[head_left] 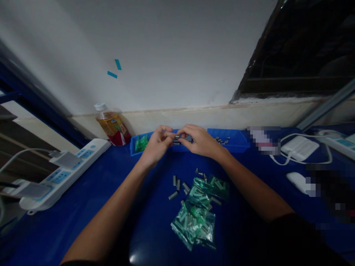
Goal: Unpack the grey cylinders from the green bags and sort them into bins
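My left hand [156, 145] and my right hand [199, 140] meet over a row of blue trays [235, 144] at the back of the blue table. Both pinch small grey metal cylinders [177, 139] held between the fingertips. The left tray section holds green plastic bags [141, 143]; the right section holds a few loose metal pieces [222, 140]. Nearer to me lie several loose grey cylinders [177, 184] and a pile of small green bags [198, 210] filled with metal parts.
A white power strip [63, 173] with plugged adapters lies at left. A tea bottle [112, 125] leans against the wall. White chargers and cable [299, 147] and another power strip [338, 140] sit at right. A white wall rises behind the trays.
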`<state>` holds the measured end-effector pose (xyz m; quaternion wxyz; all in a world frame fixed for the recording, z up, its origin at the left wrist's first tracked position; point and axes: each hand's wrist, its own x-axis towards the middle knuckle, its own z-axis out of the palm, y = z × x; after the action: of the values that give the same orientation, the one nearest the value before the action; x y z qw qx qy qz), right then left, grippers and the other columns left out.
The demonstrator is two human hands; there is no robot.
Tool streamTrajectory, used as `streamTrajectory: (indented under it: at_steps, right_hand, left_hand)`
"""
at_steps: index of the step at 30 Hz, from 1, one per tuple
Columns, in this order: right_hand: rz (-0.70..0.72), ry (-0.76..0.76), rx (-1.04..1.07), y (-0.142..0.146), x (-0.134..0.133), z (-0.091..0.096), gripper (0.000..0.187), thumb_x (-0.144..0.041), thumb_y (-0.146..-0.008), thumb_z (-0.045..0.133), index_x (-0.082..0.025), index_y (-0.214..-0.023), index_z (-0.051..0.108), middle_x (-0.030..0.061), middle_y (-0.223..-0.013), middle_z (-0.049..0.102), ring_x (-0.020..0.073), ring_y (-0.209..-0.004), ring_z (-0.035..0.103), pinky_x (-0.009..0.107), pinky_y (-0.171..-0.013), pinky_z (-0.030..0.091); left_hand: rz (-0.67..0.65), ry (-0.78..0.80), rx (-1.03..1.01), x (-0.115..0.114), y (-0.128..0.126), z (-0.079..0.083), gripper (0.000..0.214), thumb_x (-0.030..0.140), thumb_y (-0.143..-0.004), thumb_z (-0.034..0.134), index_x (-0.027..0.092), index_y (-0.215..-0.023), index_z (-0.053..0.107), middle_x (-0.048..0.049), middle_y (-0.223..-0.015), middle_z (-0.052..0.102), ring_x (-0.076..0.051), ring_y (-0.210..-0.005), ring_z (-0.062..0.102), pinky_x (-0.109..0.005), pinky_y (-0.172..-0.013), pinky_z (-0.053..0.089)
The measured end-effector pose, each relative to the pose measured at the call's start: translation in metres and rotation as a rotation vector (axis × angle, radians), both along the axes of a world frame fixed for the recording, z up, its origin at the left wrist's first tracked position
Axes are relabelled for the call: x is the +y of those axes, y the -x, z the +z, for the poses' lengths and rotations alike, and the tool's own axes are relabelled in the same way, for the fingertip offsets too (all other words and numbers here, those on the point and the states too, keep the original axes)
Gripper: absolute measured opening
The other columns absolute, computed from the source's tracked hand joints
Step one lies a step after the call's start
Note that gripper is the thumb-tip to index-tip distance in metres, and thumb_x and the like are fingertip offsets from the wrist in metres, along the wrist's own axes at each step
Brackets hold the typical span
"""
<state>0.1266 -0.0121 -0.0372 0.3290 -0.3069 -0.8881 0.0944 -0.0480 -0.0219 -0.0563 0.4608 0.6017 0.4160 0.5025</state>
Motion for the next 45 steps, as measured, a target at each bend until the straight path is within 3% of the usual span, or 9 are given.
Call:
streamTrajectory:
  at_steps: [4,7,13,19,25,28,33,39,45]
  right_hand:
    - [-0.039,-0.04,0.0,-0.001,-0.003,0.002,0.009,-0.019,-0.086,0.048,-0.018,-0.087,0.057,0.0048,-0.083,0.058,0.0169,-0.082,0.053,0.03,-0.077,0.041]
    - [-0.101,-0.06,-0.031,-0.013,-0.003,0.009,0.012,-0.02,-0.087,0.047,-0.017,-0.084,0.057,0.0046,-0.08,0.059,0.0164,-0.079,0.053,0.028,-0.073,0.04]
    - [-0.385,-0.008,-0.11,-0.069,0.002,0.021,0.022,-0.026,-0.086,0.047,-0.015,-0.073,0.061,0.0059,-0.074,0.063,0.017,-0.071,0.057,0.028,-0.068,0.04]
    - [-0.622,0.154,-0.242,-0.125,0.01,-0.016,0.017,-0.029,-0.08,0.055,-0.016,-0.077,0.065,0.0062,-0.075,0.067,0.0179,-0.07,0.06,0.027,-0.063,0.04]
    - [-0.776,0.224,-0.373,-0.135,0.018,-0.035,0.021,-0.035,-0.082,0.055,-0.018,-0.075,0.065,0.0064,-0.075,0.068,0.0183,-0.069,0.06,0.027,-0.06,0.038]
    - [-0.718,0.162,-0.333,-0.12,0.013,-0.03,0.024,-0.037,-0.083,0.054,-0.017,-0.076,0.065,0.0078,-0.079,0.068,0.0193,-0.074,0.06,0.028,-0.065,0.04]
    - [-0.402,0.06,-0.144,-0.082,-0.012,-0.022,0.017,-0.031,-0.086,0.051,-0.018,-0.083,0.061,0.0049,-0.081,0.065,0.0186,-0.079,0.057,0.031,-0.075,0.041]
    - [-0.247,0.119,-0.149,-0.061,-0.028,-0.016,0.013,-0.026,-0.087,0.051,-0.017,-0.086,0.061,0.005,-0.082,0.063,0.0182,-0.079,0.056,0.031,-0.073,0.041]
    - [-0.195,0.212,-0.143,-0.062,-0.04,-0.029,0.013,-0.022,-0.087,0.049,-0.018,-0.084,0.061,0.0031,-0.078,0.063,0.0157,-0.074,0.055,0.028,-0.07,0.04]
  left_hand:
    - [-0.032,0.002,0.013,-0.006,-0.006,0.004,0.026,0.032,-0.075,0.06,0.018,-0.091,0.044,0.0067,-0.061,0.049,-0.008,-0.055,0.048,-0.02,-0.056,0.038]
    - [-0.086,-0.022,0.104,-0.011,-0.009,0.005,0.024,0.032,-0.079,0.056,0.018,-0.094,0.044,0.0028,-0.07,0.058,-0.009,-0.06,0.053,-0.022,-0.06,0.042]
    - [-0.396,-0.266,0.732,-0.03,-0.026,-0.015,0.016,0.018,-0.085,0.048,0.016,-0.098,0.057,-0.0046,-0.088,0.065,-0.015,-0.076,0.06,-0.027,-0.072,0.047]
    - [-0.503,-0.344,1.02,-0.039,-0.038,-0.037,0.023,0.019,-0.085,0.049,0.021,-0.105,0.061,-0.0058,-0.1,0.061,-0.018,-0.088,0.062,-0.028,-0.08,0.046]
    - [-0.427,-0.357,1.064,-0.037,-0.038,-0.04,0.018,0.013,-0.08,0.049,0.019,-0.091,0.062,-0.0053,-0.09,0.06,-0.017,-0.077,0.06,-0.027,-0.071,0.046]
    - [-0.356,-0.36,0.942,-0.034,-0.038,-0.036,0.022,0.006,-0.076,0.046,0.017,-0.087,0.062,-0.0044,-0.085,0.062,-0.016,-0.076,0.06,-0.026,-0.072,0.046]
    - [-0.175,-0.35,0.811,-0.025,-0.032,-0.024,0.024,0.003,-0.074,0.044,0.015,-0.085,0.062,-0.0046,-0.083,0.065,-0.016,-0.076,0.06,-0.028,-0.073,0.047]
    - [-0.406,-0.386,0.92,-0.029,-0.031,-0.033,0.035,0.006,-0.08,0.045,0.016,-0.109,0.06,-0.0072,-0.103,0.064,-0.018,-0.094,0.06,-0.031,-0.088,0.046]
    - [-0.459,-0.507,1.047,-0.042,-0.047,-0.049,0.032,0.02,-0.089,0.046,0.023,-0.119,0.056,-0.007,-0.106,0.056,-0.02,-0.1,0.055,-0.034,-0.089,0.046]
